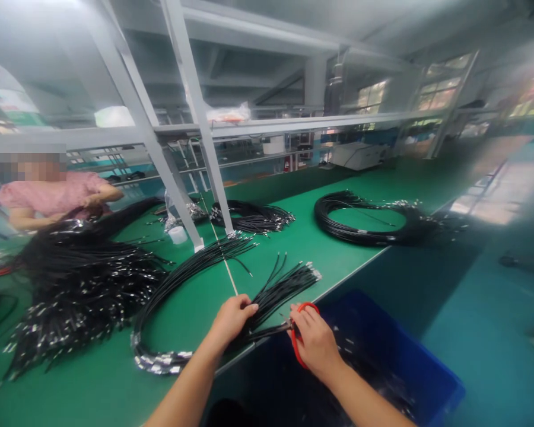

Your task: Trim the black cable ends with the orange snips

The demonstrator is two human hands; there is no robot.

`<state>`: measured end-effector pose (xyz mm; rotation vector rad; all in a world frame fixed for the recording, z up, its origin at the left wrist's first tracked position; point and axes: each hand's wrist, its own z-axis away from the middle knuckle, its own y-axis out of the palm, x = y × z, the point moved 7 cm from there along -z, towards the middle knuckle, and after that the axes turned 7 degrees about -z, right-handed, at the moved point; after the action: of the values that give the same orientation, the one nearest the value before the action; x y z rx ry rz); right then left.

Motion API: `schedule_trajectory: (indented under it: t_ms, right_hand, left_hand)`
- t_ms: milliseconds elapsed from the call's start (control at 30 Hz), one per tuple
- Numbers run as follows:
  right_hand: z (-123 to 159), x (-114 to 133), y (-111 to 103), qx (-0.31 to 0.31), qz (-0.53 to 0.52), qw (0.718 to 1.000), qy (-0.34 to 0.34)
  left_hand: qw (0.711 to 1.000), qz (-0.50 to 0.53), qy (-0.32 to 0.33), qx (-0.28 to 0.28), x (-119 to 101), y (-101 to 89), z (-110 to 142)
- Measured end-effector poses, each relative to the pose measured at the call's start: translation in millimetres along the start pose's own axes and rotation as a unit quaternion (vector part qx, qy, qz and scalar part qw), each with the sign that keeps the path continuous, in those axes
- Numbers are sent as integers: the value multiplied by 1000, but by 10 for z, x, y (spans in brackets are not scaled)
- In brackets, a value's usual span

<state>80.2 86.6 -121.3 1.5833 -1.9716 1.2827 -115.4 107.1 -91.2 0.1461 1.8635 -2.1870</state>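
My left hand [235, 320] is closed around a bundle of black cables [278, 290] near the front edge of the green table. The cables' silvery ends fan out to the right, and the bundle curves back in an arc to the left. My right hand [314, 341] grips a pair of scissors [297, 350] with red handles. Its blades are at a few cable ends that stick out below the main bundle, past the table edge. Whether the blades touch the cables is hard to make out.
A blue bin [420, 367] with small scraps stands below the table edge. A large heap of black cables [84, 284] lies left, and a coiled bundle [338, 234] lies right. White shelf posts [213, 160] rise from the green table [267, 237]. Across it sits a co-worker [57, 198].
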Motion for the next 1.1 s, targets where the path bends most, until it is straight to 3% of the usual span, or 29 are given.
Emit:
schedule_trajectory:
  t_ms: [133,267,367,467,533,633,733,833,967,1100]
  right_hand:
    - [87,-42,-141,-37,-51,998,31]
    - [434,-38,-315,-101,-126,979,124]
    - [780,-49,-139,-74,-227,949,208]
    - [950,-160,67,-76,-330,898,281]
    - [904,-296,75,-115,-377,864,314]
    - [665,-473,-99,-180,-419,827,329]
    - [415,-530,-295,-201,-439,814,324]
    - [339,-523,-353,-189,-444,809,337]
    - [475,-531,-299,-182,-447,798,361]
    - [588,-570,-246,-173,-453,789,378]
  left_hand:
    - [1000,18,-5,-7,20,-14,-50]
    - [1000,9,-15,-7,51,-44,-89]
    - [1000,4,-4,8,24,-20,-118]
    - [1000,3,1,22,-39,48,-138]
    - [1000,-4,-2,21,-93,84,-138]
    - [999,-39,-17,-15,-174,31,-105]
    - [992,-91,-16,-88,-296,-132,-13]
    - [981,-123,68,-136,-543,-175,141]
    - [962,-154,201,-107,-811,122,344]
    - [958,-184,192,-105,-779,331,349]
